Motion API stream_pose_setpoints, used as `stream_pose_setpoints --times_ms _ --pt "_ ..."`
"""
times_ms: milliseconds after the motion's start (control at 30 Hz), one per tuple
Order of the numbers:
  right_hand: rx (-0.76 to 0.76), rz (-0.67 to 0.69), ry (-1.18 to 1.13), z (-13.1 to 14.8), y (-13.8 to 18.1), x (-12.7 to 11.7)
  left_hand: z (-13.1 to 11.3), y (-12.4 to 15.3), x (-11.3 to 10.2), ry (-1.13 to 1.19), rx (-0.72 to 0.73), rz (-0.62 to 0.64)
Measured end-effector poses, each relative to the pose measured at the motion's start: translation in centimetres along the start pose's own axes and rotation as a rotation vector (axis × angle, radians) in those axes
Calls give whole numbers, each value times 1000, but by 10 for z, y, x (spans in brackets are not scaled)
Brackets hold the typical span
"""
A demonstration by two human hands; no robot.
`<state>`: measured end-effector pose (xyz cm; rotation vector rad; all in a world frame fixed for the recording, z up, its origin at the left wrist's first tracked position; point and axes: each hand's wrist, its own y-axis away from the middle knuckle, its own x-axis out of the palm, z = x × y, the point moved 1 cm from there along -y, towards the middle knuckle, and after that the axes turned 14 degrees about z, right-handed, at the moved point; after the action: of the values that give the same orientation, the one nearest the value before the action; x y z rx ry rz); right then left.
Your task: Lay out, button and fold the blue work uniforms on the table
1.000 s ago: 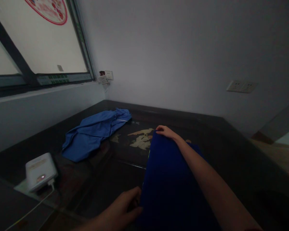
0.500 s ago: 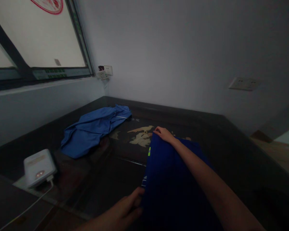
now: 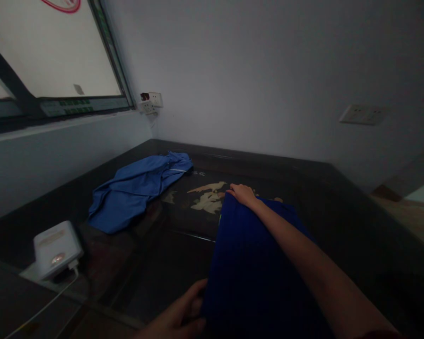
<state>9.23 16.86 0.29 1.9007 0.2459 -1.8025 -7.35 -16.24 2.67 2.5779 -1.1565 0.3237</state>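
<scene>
A dark blue garment lies on the dark table, its left edge running straight from far to near. Only a sliver of a yellow-green mark shows along that edge. At its far left corner, my right hand is closed on the cloth, with the forearm crossing over the garment. My left hand is at the near part of the same edge, fingers bent round the fabric. Some of its fingertips are hidden by the cloth, and this area is dark. The garment's near end runs out of view.
A lighter blue garment lies crumpled at the table's far left. Nearer, a white device with a cable sits on the table. Wall sockets are above the right side. A window is at the left.
The white stripes and most of the yellow-green mark on the garment's left edge have gone out of sight. My left hand has shifted slightly left and nearer; my right hand has barely moved.
</scene>
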Motion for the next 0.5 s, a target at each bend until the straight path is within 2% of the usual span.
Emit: stream_pose_setpoints --times_ms 333,500 --pt "-83 26 103 0 -10 -4 11 -3 -11 30 5 13" --pt "-88 24 116 -1 -12 0 5 -6 -8 52 -3 2"
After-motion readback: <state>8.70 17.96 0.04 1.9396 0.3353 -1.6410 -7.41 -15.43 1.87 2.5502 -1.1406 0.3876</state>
